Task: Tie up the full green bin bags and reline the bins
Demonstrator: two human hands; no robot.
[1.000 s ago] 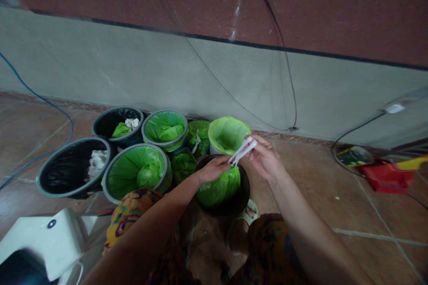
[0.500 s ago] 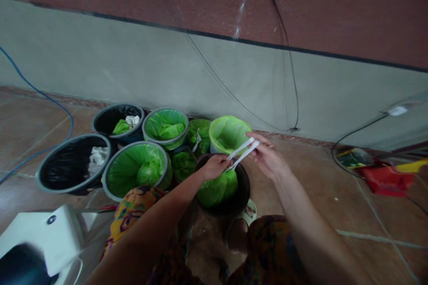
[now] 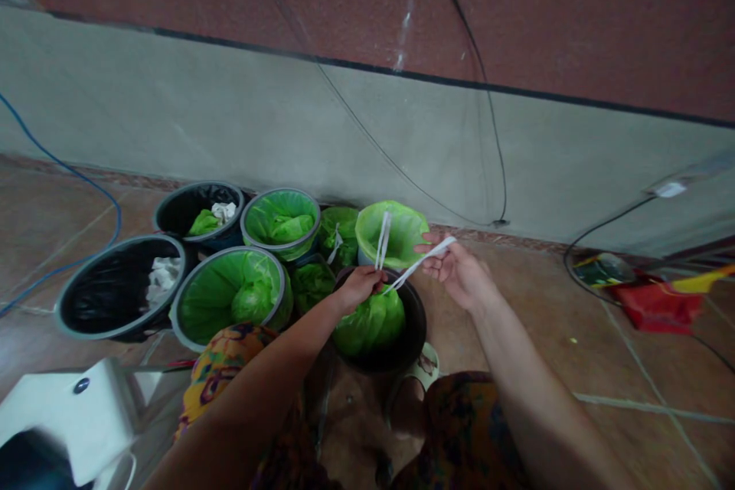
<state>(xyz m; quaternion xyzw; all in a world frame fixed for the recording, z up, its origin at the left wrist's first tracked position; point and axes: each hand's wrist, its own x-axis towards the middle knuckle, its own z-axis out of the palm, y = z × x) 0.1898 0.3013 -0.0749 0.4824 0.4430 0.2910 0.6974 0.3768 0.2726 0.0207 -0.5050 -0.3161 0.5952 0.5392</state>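
Note:
A filled green bag (image 3: 370, 321) sits in a black bin (image 3: 414, 333) right in front of me. My left hand (image 3: 359, 287) is closed at the bag's neck, pinching a white drawstring loop (image 3: 382, 239) that sticks straight up. My right hand (image 3: 456, 272) is closed on the other white drawstring (image 3: 419, 264), stretched taut from the bag's neck up to the right. A bin lined with a light green bag (image 3: 396, 233) stands just behind my hands.
Several more bins stand to the left by the wall: two black-lined ones (image 3: 109, 291) with white waste and two green-lined ones (image 3: 230, 295). A blue cable (image 3: 86, 180) runs at left. A white object (image 3: 74, 413) lies at bottom left, red items (image 3: 654, 298) at right.
The two drawstrings were held together between both hands; now they are apart, one loop standing up from my left hand, the other pulled out to the right by my right hand.

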